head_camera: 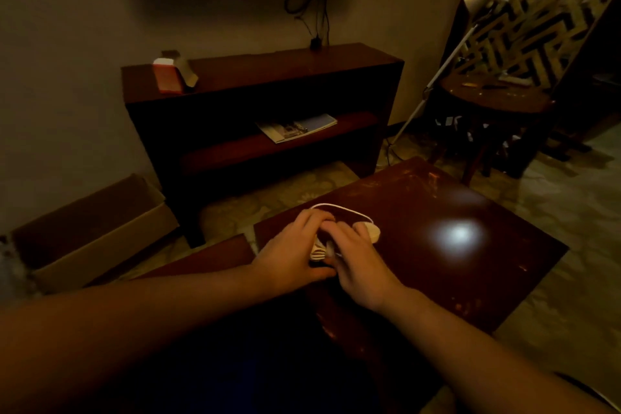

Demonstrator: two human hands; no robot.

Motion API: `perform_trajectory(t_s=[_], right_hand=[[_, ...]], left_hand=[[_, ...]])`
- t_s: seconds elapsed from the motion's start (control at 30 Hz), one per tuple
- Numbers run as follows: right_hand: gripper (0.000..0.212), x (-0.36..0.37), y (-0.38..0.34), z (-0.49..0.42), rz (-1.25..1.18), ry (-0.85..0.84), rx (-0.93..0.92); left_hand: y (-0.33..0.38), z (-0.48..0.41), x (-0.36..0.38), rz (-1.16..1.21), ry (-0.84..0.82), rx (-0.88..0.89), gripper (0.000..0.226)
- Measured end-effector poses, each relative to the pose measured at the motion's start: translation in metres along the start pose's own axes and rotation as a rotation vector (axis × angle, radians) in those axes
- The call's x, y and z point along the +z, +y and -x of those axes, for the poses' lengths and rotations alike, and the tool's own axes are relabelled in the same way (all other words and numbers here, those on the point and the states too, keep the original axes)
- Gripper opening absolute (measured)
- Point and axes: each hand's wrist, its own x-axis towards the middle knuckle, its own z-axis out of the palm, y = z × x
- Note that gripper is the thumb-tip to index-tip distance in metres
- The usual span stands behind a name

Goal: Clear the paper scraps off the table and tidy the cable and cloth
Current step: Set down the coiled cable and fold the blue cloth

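A white cable (339,208) lies on the dark wooden table (453,265), part of it folded into a small bundle (318,250) and part looping out beyond my fingers to a white plug end (372,232). My left hand (292,252) grips the folded bundle from the left. My right hand (356,259) has its fingers curled over the cable from the right, touching the left hand. No cloth or paper scraps show on the table in this dim light.
An open cardboard box (90,239) stands on the floor at left. A dark console shelf (262,104) with a magazine (295,127) and a small red-and-white carton (169,74) stands against the wall. A floor lamp (437,77) and a round side table (494,94) stand at right.
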Motion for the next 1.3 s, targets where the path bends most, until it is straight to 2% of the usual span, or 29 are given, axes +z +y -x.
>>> perform_trajectory(t_s=[0.17, 0.27, 0.4, 0.47, 0.6, 0.67, 0.77, 0.87, 0.97, 1.1, 1.2, 1.3], right_hand=[[0.058, 0.049, -0.122, 0.008, -0.085, -0.121, -0.214], [0.066, 0.087, -0.197, 0.02, -0.052, -0.266, -0.339], [0.08, 0.126, -0.265, 0.032, -0.108, -0.461, -0.472], [0.084, 0.137, -0.28, 0.036, -0.113, -0.499, -0.456], [0.071, 0.149, -0.274, 0.048, -0.061, -0.486, -0.357], [0.073, 0.16, -0.272, 0.057, 0.038, -0.519, -0.356], [0.076, 0.172, -0.283, 0.07, 0.016, -0.589, -0.31], [0.074, 0.176, -0.294, 0.067, 0.058, -0.507, -0.289], [0.08, 0.175, -0.297, 0.052, 0.091, -0.537, -0.135], [0.079, 0.178, -0.293, 0.025, 0.204, -0.49, -0.09], [0.059, 0.177, -0.289, -0.002, 0.183, -0.491, 0.073], [0.024, 0.181, -0.285, -0.022, 0.082, -0.488, 0.078]], left_hand=[[-0.043, 0.133, -0.072, -0.012, 0.092, -0.044, 0.053], [-0.071, 0.235, -0.108, -0.093, 0.06, -0.087, 0.044], [-0.093, 0.35, -0.14, -0.139, 0.082, -0.272, 0.029], [-0.103, 0.386, -0.152, -0.198, 0.086, -0.387, 0.03], [-0.119, 0.416, -0.162, -0.279, 0.093, -0.506, 0.032], [-0.117, 0.425, -0.161, -0.308, 0.034, -0.551, 0.035], [-0.114, 0.431, -0.156, -0.294, -0.068, -0.626, 0.033], [-0.12, 0.441, -0.153, -0.264, -0.141, -0.673, 0.031], [-0.128, 0.451, -0.155, -0.255, -0.175, -0.667, 0.027], [-0.129, 0.451, -0.154, -0.345, -0.203, -0.557, 0.027], [-0.131, 0.448, -0.147, -0.541, -0.234, -0.488, 0.034], [-0.139, 0.443, -0.15, -0.586, -0.252, -0.505, 0.039]])
